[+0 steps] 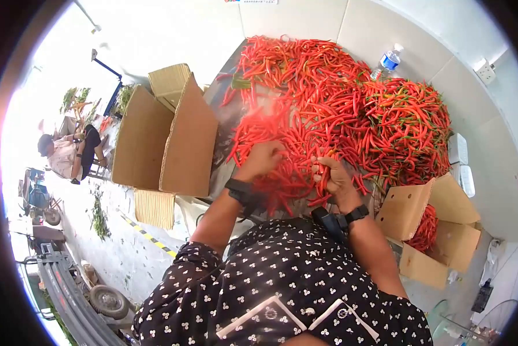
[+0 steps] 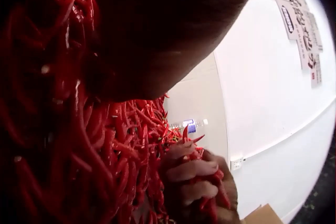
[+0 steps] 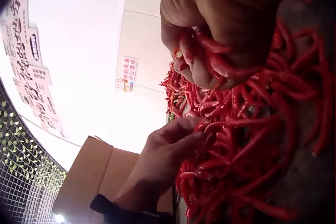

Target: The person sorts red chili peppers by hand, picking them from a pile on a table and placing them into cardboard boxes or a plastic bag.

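Note:
Red chili peppers (image 1: pixel 305 75) lie in a wide heap on a metal surface. My right hand (image 1: pixel 337 177) has its fingers curled round several chilies; the left wrist view shows this same hand (image 2: pixel 197 182) with tips poking out above the fingers. In the right wrist view the right hand (image 3: pixel 226 19) is large at the top, chilies in its grip. Left of it, my left hand (image 1: pixel 263 158) is low over the heap; in that view, the left hand (image 3: pixel 168 148) pinches at red chilies between thumb and fingers. Its own wrist view shows only a dark part of it.
Green-stemmed chilies (image 1: pixel 409 112) are piled at the right, near a water bottle (image 1: pixel 389 60). An open cardboard box (image 1: pixel 192 138) stands left; another box (image 1: pixel 406 207) at the right holds chilies. A seated person (image 1: pixel 74 153) and a cart (image 1: pixel 68 294) are farther left.

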The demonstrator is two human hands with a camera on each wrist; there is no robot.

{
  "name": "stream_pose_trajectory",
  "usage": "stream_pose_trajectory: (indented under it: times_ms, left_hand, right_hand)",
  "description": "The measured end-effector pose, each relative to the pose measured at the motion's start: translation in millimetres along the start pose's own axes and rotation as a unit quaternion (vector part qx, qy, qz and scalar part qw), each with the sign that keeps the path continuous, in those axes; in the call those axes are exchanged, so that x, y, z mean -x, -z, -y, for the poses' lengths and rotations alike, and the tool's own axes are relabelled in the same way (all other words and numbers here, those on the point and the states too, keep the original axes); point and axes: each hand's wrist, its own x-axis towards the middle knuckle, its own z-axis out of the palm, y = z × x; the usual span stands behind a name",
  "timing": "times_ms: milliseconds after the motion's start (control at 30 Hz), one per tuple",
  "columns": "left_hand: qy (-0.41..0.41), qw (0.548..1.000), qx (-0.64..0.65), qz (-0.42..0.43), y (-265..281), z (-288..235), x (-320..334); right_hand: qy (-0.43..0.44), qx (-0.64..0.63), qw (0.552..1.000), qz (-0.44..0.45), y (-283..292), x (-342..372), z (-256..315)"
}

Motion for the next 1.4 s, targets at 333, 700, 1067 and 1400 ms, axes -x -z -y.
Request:
stream_pose_trajectory:
  times_ms: [333,700,1067,1400]
  left_hand:
    - [-0.112,0.981,-0.148,0.048,-3.0,2.7,26.4]
    - [-0.112,0.986,-0.117,-0.024,-24.9,1.3,19.9]
    - [0.153,0.905,0.392,0.057,-14.6,-41.6,20.2]
    - [0.149,0.91,0.38,-0.072,12.8,-36.8,88.0]
  right_hand:
    - [-0.047,-0.016,0.997,0.054,6.9,-19.1,-11.3]
    - [-0.049,0.043,0.997,0.04,-0.5,-8.5,-7.9]
    - [-0.017,0.148,0.988,0.042,-44.0,-7.9,-11.8]
    - [-0.135,0.258,0.95,0.113,-90.7,-12.4,-36.6]
